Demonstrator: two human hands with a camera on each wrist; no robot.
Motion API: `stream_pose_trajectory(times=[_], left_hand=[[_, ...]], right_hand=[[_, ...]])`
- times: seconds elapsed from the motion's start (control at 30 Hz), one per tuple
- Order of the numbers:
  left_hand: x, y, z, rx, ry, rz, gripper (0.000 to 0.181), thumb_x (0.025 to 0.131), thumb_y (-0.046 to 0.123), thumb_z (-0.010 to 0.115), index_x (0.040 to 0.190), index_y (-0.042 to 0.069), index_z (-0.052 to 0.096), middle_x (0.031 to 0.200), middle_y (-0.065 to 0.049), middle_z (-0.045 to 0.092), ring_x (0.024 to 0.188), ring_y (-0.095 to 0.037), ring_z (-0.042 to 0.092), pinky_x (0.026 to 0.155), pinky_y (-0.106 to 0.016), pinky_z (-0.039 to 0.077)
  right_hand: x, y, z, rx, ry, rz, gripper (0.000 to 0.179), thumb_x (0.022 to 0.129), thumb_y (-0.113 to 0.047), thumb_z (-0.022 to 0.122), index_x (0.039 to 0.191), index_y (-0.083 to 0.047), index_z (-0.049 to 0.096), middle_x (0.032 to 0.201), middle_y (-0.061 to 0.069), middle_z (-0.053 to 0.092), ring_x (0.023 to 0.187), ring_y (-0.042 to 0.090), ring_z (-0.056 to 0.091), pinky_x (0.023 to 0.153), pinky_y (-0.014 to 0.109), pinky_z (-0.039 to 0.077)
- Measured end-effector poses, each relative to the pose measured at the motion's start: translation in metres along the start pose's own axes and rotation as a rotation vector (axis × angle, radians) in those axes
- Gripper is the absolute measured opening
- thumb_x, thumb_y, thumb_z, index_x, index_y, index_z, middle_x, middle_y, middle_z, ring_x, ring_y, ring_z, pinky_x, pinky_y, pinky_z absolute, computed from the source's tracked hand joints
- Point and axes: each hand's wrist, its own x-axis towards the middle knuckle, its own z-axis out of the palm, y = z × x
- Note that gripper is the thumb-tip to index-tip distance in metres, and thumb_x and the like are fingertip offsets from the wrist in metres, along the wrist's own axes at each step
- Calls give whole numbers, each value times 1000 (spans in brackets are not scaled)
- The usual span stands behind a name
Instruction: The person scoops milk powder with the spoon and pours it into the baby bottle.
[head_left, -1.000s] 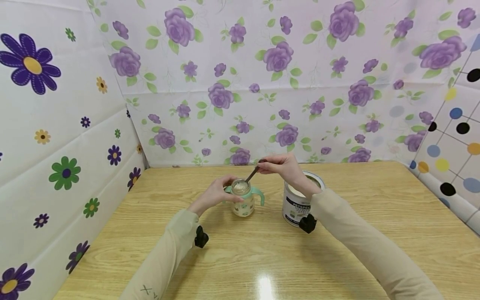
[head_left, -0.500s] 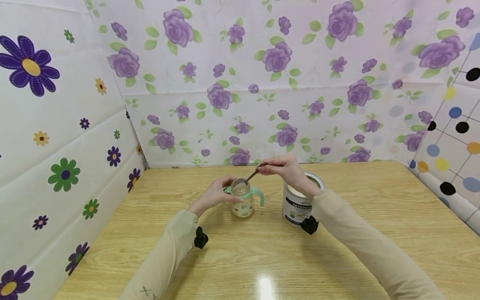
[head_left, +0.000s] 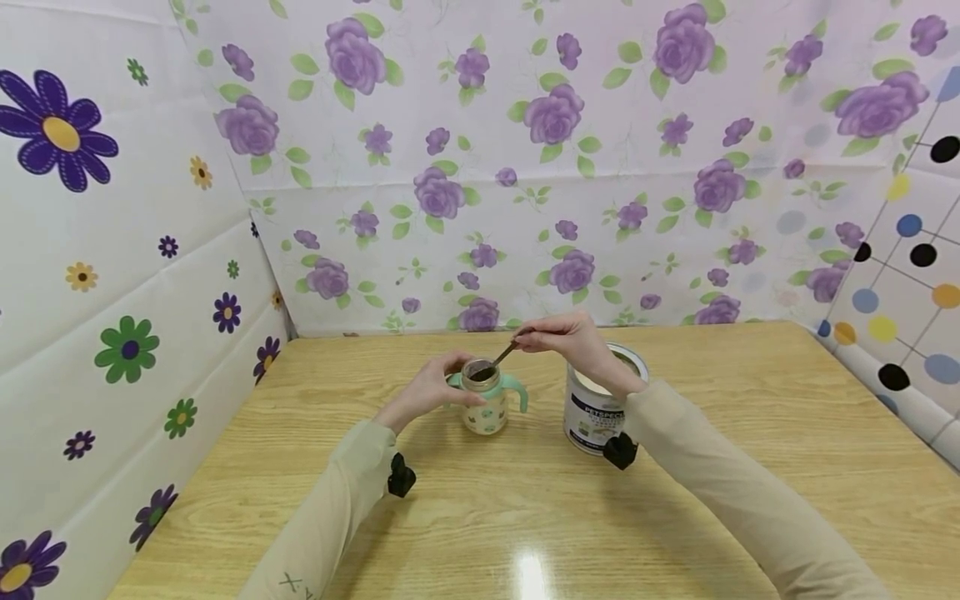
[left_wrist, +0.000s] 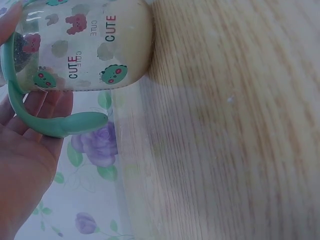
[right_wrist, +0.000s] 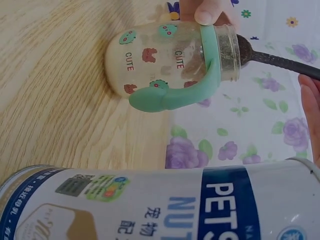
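Jar [head_left: 486, 414] braced by one hand, spoon [right_wrist: 285, 65] dipped by the other

The left hand's [head_left: 430, 388] thumb and fingers grasp the jar near its neck, thumb in front and fingers behind, probably to steady it against the spoon's nudges. The jar stands upright on the table [head_left: 480, 517], its mouth uncovered just above that thumb, one green handle [right_wrist: 175, 99] jutting beyond the fingertips toward the right wrist.

The right hand's [head_left: 572, 340] fingers pinch the spoon's upper end; the tilted hold seemingly lets its bowl sit in the mouth while the knuckles clear the rim. Behind those fingers, beside the wrist, stands a tin [head_left: 588, 425], seemingly within easy reach.
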Motion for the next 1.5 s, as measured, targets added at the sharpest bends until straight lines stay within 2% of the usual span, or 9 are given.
stream_pose_trajectory(times=[0.3, 0.53, 0.8, 0.87, 1.0, 1.1, 1.27, 1.4, 1.5], left_hand=[[1, 4, 0, 36, -13, 23, 51, 73, 14, 78, 117, 8, 54, 109, -2, 56, 106, -21, 48, 87, -40, 38], [0, 5, -1, 45, -32, 43, 51, 73, 13, 77, 117, 7, 53, 108, -3, 56, 105, -22, 48, 88, -40, 37], [8, -13, -2, 146, -48, 53, 57, 73, 21, 77, 119, 4, 49, 108, -10, 54, 104, -25, 47, 86, -40, 38], [9, -13, -2, 162, -57, 35, 58, 73, 20, 77, 121, 2, 48, 109, -12, 53, 104, -26, 46, 86, -42, 38], [12, -22, -2, 180, -51, 30, 65, 72, 25, 78, 125, 7, 46, 108, -7, 53, 102, -20, 46, 85, -39, 39], [11, -21, -3, 175, -47, 22, 70, 71, 27, 79, 128, 6, 44, 109, -7, 52, 102, -20, 46, 85, -39, 39], [12, -19, -4, 176, -56, 20, 73, 71, 25, 78, 130, 4, 41, 111, -7, 51, 103, -21, 46, 85, -39, 39], [15, -17, -6, 173, -79, 30, 71, 72, 22, 77, 131, 4, 41, 115, -10, 51, 106, -25, 45, 87, -42, 38], [16, -15, -7, 173, -91, 34, 72, 73, 21, 77, 132, 3, 40, 119, -12, 48, 111, -29, 41, 88, -46, 35]], right_hand=[[1, 1, 2, -3, 161, 64, 21, 86, 4, 57, 103, 17, 60, 89, 23, 64, 79, 25, 64, 71, 38, 49], [1, -4, 1, 76, 277, 142, 30, 85, -4, 63, 106, 16, 58, 86, 19, 65, 78, 25, 64, 73, 40, 48], [0, -13, -3, 181, 396, 151, 26, 85, -4, 63, 104, 13, 61, 85, 19, 65, 75, 26, 65, 72, 38, 49], [1, 0, -13, 197, 409, 128, 25, 84, -6, 64, 104, 10, 63, 86, 20, 65, 76, 27, 64, 72, 38, 49], [5, 58, -50, 188, 424, 60, 28, 83, -12, 67, 106, 4, 65, 90, 22, 64, 80, 34, 63, 71, 41, 49], [7, 70, -66, 206, 436, 24, 26, 83, -8, 66, 106, 5, 65, 90, 24, 63, 80, 36, 62, 70, 42, 48], [1, 36, -62, 229, 469, 24, 26, 82, -5, 67, 104, 8, 64, 88, 24, 63, 79, 36, 62, 70, 41, 48], [-7, -9, -48, 263, 492, 34, 22, 81, -3, 67, 99, 10, 65, 83, 22, 64, 74, 31, 64, 69, 37, 49], [-10, -29, -46, 276, 508, 41, 17, 82, 1, 64, 96, 11, 65, 80, 21, 65, 72, 29, 65, 69, 36, 49]])
